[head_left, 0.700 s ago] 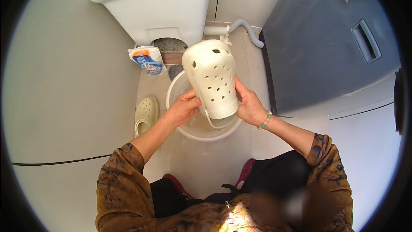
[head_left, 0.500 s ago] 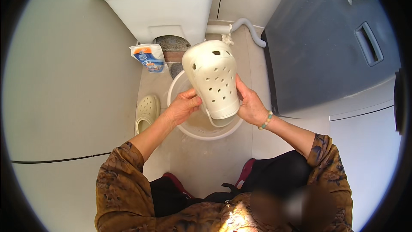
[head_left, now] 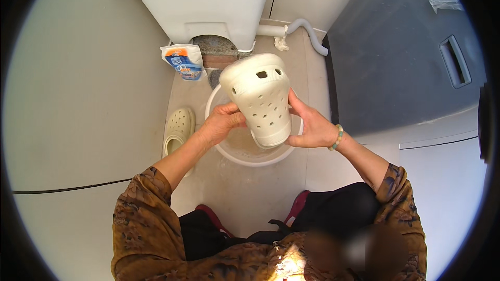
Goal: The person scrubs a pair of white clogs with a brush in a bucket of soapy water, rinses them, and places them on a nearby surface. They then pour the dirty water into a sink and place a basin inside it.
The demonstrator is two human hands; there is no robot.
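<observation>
A cream clog (head_left: 263,106) is up in both hands, over a round white basin (head_left: 253,163) that stands on the floor (head_left: 245,187). Its wide end points away from the person and its narrow end toward them, with the side full of holes facing up. The left hand (head_left: 224,124) pinches the clog's left edge with its fingers. The right hand (head_left: 311,127) has its fingers pressed to the right edge, parted around it near the narrow end; a bead bracelet (head_left: 338,138) circles that wrist.

A second clog (head_left: 180,125) sits on the floor left of the basin, partly behind the left forearm. Beyond it stands a white, blue and orange pouch (head_left: 185,62), just beside a big white tub (head_left: 208,8). A bent gray hose (head_left: 310,34) runs to the right of the tub, near a dark gray cabinet (head_left: 385,73).
</observation>
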